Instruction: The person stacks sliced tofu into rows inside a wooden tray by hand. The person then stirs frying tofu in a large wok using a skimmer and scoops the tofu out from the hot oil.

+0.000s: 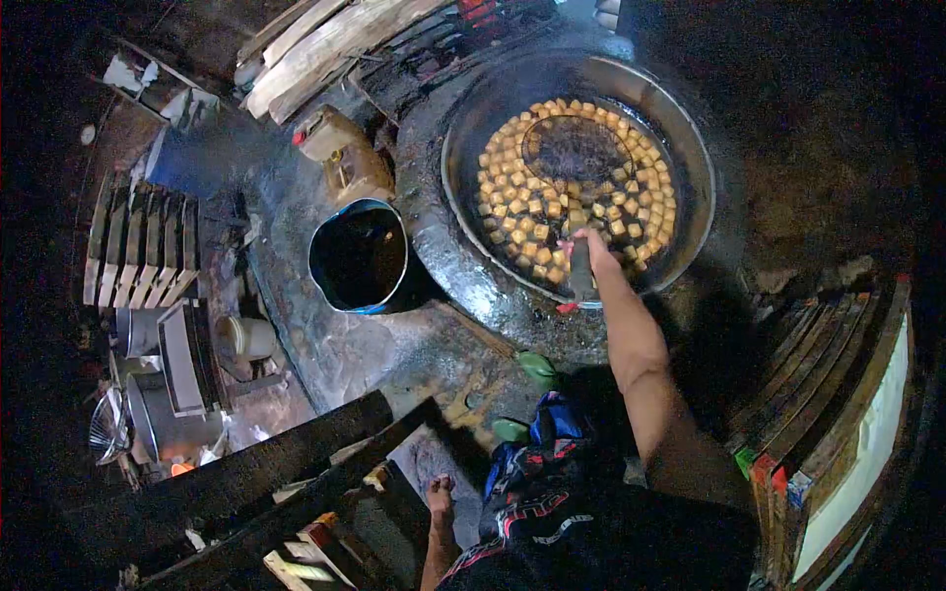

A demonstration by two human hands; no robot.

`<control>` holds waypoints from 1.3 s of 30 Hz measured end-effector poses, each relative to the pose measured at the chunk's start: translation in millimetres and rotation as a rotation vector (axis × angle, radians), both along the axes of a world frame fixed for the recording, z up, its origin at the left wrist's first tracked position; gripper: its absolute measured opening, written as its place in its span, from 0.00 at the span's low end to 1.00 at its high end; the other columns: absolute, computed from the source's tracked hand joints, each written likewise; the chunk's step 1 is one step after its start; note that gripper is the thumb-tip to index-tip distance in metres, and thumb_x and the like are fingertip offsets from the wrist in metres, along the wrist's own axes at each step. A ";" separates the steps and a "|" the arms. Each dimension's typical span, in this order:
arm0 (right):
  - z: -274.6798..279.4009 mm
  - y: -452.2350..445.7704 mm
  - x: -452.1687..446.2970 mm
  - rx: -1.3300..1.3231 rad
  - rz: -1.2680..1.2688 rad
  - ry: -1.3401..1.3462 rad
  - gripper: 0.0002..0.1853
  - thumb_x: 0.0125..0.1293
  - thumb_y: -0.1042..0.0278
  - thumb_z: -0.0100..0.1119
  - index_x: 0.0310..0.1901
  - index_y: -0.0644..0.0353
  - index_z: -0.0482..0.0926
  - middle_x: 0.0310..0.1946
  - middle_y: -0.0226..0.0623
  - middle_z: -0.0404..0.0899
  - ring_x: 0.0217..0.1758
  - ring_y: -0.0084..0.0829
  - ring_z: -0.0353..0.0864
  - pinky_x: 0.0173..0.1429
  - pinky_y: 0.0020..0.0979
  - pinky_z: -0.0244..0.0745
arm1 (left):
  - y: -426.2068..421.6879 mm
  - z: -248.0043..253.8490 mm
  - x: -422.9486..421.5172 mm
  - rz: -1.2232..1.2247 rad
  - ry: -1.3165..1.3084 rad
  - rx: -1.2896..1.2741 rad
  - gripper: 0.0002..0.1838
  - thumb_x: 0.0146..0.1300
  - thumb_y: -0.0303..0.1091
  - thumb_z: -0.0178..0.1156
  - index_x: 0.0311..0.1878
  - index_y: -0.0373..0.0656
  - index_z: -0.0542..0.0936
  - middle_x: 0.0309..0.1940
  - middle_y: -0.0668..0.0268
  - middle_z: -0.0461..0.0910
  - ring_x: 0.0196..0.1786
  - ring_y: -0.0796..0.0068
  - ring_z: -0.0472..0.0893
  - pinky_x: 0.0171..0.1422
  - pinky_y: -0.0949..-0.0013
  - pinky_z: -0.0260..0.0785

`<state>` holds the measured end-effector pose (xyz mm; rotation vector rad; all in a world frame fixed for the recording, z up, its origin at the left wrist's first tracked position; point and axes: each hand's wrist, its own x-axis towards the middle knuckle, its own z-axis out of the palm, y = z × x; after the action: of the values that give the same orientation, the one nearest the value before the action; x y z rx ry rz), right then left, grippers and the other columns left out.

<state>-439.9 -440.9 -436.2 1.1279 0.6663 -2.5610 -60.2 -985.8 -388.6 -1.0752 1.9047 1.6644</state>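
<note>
A wide round pan (698, 148) holds dark oil with many golden cubes (514, 179) floating in it. My right hand (589, 248) is closed round the handle of a strainer at the pan's near side. The round mesh of the strainer (576, 150) lies over the cubes near the middle of the pan. My left hand (440, 490) hangs low beside my body, far from the pan; its fingers look curled, but what they hold, if anything, is too small to make out.
Left of the pan stand a dark-filled bucket (357, 256) and plastic jerrycans (360, 175). Firewood planks (325, 49) lie at the top. Stacked wooden trays (143, 241) are at far left, more wooden frames (808, 364) at right. Dark beams (325, 433) cross the lower left.
</note>
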 end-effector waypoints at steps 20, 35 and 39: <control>28.0 -57.3 116.4 0.484 0.525 0.073 0.04 0.52 0.73 0.56 0.27 0.63 0.71 0.15 0.31 0.70 0.16 0.25 0.71 0.26 0.33 0.70 | -3.5 -46.5 -39.7 -0.295 0.196 0.054 0.09 0.56 0.38 0.60 0.36 0.49 0.72 0.31 0.71 0.74 0.34 0.76 0.75 0.37 0.70 0.66; 41.4 91.0 124.0 1.813 0.411 0.046 0.16 0.47 0.67 0.58 0.37 0.68 0.74 0.31 0.53 0.75 0.36 0.51 0.74 0.41 0.43 0.70 | 35.7 2.9 -85.6 -0.232 -0.010 0.000 0.15 0.57 0.44 0.59 0.45 0.51 0.71 0.37 0.71 0.78 0.42 0.74 0.77 0.33 0.64 0.65; 9.3 155.7 120.9 2.341 0.331 0.017 0.13 0.50 0.69 0.55 0.34 0.70 0.74 0.30 0.54 0.74 0.38 0.55 0.72 0.40 0.45 0.69 | 9.3 -28.6 -39.5 -0.094 -0.222 -0.057 0.15 0.57 0.44 0.59 0.45 0.52 0.70 0.39 0.70 0.78 0.45 0.72 0.77 0.32 0.64 0.65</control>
<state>-319.0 -285.2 -426.9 0.8375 3.4071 -0.3929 -99.7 -976.5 -417.2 -1.1226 1.8386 1.3858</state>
